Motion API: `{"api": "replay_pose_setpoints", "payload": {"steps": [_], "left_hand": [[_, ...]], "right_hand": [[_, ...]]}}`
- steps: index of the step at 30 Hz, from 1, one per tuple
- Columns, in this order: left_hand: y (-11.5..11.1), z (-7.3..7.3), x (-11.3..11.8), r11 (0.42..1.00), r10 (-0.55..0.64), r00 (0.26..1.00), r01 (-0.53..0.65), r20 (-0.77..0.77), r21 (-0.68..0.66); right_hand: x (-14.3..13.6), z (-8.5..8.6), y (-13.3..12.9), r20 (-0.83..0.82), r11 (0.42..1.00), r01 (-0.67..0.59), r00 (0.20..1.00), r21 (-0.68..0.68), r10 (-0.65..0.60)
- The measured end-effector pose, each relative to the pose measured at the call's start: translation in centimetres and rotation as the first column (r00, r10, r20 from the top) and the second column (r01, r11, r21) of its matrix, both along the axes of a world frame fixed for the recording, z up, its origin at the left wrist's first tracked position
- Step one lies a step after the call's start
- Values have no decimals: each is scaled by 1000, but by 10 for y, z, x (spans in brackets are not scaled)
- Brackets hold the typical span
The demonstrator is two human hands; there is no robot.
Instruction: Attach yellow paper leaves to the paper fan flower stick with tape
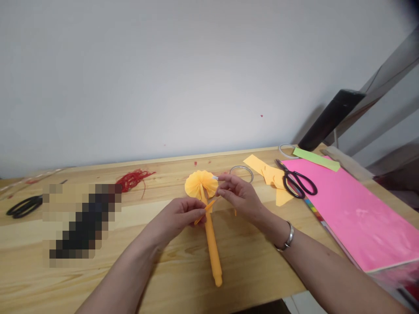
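My left hand (185, 213) pinches a small folded piece of orange paper (209, 206) between thumb and fingers. Close to that paper is my right hand (240, 196), its fingers drawn together. A small whitish tip (214, 178) shows at its index finger; what it belongs to is hidden. Just beyond both hands lies a pleated orange paper fan (196, 181), spread in a rounded shape. From under the left hand's fingers a long orange tube (214, 253) runs toward the table's front edge. Its upper end is partly covered by the hand and the folded piece.
Black-handled scissors (299, 183) rest beside orange paper pieces (273, 174) and pink sheets (353, 209). A green strip (317, 159) lies on the pink. Behind are a tape ring (251, 171) and a black cylinder (330, 120). Red thread (132, 180) and more scissors (24, 206) lie left.
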State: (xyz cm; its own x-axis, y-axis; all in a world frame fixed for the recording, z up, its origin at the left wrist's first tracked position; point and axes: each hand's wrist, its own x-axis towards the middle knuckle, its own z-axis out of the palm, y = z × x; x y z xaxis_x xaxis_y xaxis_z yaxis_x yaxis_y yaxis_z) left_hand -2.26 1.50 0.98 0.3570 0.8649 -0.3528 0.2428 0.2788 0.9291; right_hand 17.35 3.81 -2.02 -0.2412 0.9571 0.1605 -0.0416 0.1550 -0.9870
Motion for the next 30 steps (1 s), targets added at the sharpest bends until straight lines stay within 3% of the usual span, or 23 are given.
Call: {"api": "replay_pose_setpoints", "payload": {"steps": [5,14,22,30], "left_hand": [[1,0,2,999,46,999,-46,18,-21],[3,1,0,982,184,982,-182,-32,42],[3,-3,-3,960,267,959,-256,-98,112],[3,0,-1,945,286,952,-261,-110,196]], "right_hand": [[0,1,0,-2,1000,0,1000,-25,0],[0,1,-1,141,996,30,990,-87,-18],[-1,9,-3,38,985,-51,998,-168,58],[0,14,-5,35,963,-111,992,-245,123]]}}
